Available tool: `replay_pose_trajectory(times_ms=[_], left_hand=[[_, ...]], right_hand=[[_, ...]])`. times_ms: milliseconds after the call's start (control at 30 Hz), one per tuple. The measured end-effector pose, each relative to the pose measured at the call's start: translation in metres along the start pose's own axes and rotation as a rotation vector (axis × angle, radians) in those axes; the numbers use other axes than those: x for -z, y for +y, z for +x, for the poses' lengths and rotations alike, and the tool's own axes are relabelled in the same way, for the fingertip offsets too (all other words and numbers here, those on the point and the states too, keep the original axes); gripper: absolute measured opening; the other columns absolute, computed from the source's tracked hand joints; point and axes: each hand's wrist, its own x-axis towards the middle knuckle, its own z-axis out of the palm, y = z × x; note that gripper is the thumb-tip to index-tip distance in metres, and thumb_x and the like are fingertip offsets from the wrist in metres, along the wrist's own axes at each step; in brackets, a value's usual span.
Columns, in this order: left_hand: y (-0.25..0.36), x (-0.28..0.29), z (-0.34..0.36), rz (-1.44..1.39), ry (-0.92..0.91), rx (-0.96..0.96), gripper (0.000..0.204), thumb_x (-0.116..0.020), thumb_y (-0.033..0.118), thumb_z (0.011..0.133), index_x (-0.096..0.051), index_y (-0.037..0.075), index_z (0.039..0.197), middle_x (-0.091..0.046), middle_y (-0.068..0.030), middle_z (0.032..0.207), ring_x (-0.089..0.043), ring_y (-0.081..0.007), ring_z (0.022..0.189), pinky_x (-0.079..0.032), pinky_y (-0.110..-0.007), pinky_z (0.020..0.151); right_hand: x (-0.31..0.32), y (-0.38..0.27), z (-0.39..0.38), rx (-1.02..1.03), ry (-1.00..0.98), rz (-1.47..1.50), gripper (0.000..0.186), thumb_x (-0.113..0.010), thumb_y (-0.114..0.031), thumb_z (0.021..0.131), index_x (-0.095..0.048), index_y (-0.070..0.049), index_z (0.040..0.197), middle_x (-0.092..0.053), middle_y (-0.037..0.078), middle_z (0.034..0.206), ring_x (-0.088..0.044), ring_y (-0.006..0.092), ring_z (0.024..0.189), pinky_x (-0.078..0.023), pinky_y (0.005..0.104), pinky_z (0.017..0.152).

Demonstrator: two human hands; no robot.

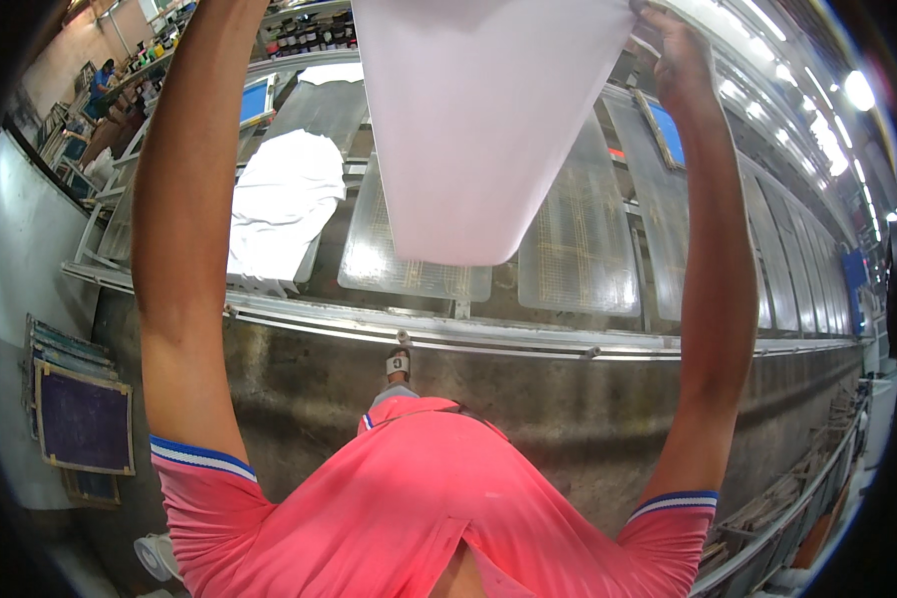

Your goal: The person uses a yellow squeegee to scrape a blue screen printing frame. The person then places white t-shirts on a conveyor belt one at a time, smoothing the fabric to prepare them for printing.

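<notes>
A smooth, pale pinkish-white sheet (468,120) hangs before me in the upper middle, narrowing toward a lower end with rounded corners. It looks like white cloth pulled taut, though I cannot tell if a board lies inside. My right hand (676,52) is closed at its upper right corner, pinching the edge. My left forearm (179,199) reaches up past the top edge, and the left hand is out of the picture. Behind the sheet, a rumpled white shirt (287,194) lies over a flat board to the left.
Grey printing boards (578,229) line a long table with a metal rail (488,334). Blue-meshed frames (668,135) rest on it. Framed screens (85,419) lean at the left wall. Ink containers (314,38) stand at the back; a person (102,85) is far left.
</notes>
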Motion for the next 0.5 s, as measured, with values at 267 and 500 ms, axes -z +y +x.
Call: replay_pose_trajectory(times_ms=[267,500], left_hand=[[0.014,0.002,-0.007,0.063,0.090,0.115,0.049,-0.080,0.028,0.080,-0.060,0.005,0.119,-0.064,-0.0096,0.117,-0.055,-0.0230,0.114,-0.035,-0.036,0.105],[0.005,0.024,-0.005,0.023,-0.003,0.050,0.042,-0.078,0.024,0.082,-0.061,0.007,0.116,-0.067,-0.0096,0.111,-0.061,-0.0227,0.103,-0.044,-0.036,0.097]], right_hand=[[-0.024,0.005,-0.006,0.012,0.022,0.010,0.014,-0.059,-0.019,0.089,-0.066,-0.011,0.098,-0.066,0.001,0.090,-0.063,0.0144,0.083,-0.049,0.0308,0.078],[-0.040,0.009,-0.021,-0.002,-0.070,0.151,0.020,-0.057,-0.016,0.094,-0.064,-0.002,0.106,-0.068,0.007,0.098,-0.065,0.0176,0.088,-0.052,0.0344,0.083]])
